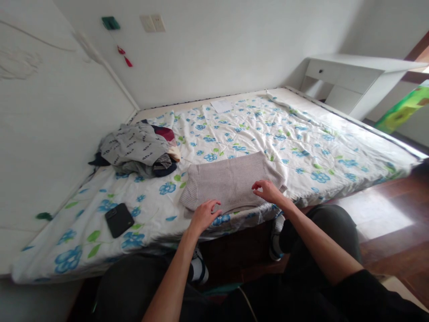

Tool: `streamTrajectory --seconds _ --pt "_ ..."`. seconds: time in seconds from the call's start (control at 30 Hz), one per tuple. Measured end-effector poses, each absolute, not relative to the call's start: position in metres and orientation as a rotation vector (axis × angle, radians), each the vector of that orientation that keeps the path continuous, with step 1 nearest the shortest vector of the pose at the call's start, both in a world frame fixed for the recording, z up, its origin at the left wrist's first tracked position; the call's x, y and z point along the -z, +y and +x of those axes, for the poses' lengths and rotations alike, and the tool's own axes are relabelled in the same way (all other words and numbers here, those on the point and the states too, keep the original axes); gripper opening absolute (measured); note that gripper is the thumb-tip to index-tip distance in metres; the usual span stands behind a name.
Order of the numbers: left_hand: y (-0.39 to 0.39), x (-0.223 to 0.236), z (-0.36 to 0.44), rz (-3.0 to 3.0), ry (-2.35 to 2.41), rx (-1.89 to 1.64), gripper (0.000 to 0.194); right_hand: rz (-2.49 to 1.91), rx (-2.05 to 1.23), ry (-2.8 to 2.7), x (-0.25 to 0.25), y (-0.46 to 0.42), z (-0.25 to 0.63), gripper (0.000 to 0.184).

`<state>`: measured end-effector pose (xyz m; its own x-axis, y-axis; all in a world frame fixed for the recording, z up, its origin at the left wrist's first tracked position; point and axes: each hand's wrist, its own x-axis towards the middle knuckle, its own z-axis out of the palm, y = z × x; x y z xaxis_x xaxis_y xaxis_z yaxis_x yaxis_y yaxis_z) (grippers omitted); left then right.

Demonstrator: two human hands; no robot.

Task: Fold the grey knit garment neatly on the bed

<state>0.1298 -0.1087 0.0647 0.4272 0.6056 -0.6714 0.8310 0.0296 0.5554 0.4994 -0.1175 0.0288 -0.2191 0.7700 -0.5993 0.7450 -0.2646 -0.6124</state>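
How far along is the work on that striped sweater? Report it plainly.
Done: the striped knit sweater lies flat and folded-looking on the floral bedsheet. In hand: the left hand and right hand are at its near part, not lifting it. Left: the crumpled heap of clothes beside it is still unfolded.
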Motion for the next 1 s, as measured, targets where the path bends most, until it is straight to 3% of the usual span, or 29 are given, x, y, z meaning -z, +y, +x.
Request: streamTrajectory --seconds 0.2,0.73,1.0 --pt "-0.113 -0.06 0.136 1.66 1.156 0.321 0.027 -1.653 -2.019 -2.013 -0.034 -0.123 0.481 0.017" --pt "-0.111 -0.06 0.139 1.678 1.096 0.316 0.01 -1.665 -2.066 -2.12 -0.039 -0.117 0.487 0.038" --pt "-0.11 -0.053 0.134 1.636 1.073 0.376 0.013 -1.637 -2.213 -2.062 -0.035 -0.115 0.491 0.027"
